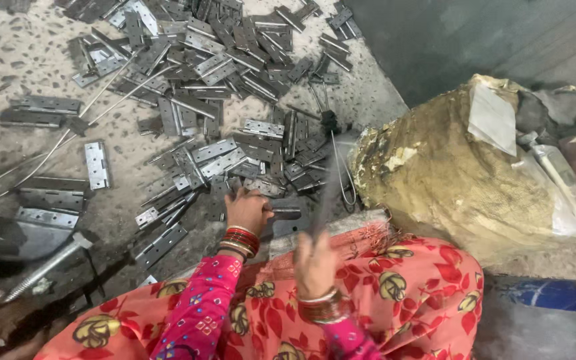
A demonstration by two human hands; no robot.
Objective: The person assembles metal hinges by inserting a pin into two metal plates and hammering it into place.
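My left hand (247, 210) rests on a grey metal hinge (287, 212) lying on a block in front of my lap and holds it in place. My right hand (315, 263) grips the handle of a hammer (331, 173), raised above the hinge and blurred by motion; its dark head is near the top of the blur. Both wrists wear red and gold bangles. A big heap of metal hinges (208, 87) spreads over the speckled floor beyond my hands.
A bulging tan sack (448, 167) stands to the right, with plastic wrap and a bottle (555, 167) beside it. Long wire rods (68, 133) lie across the floor at left. Stacked hinges (51, 200) and a threaded bolt (48, 263) sit at lower left.
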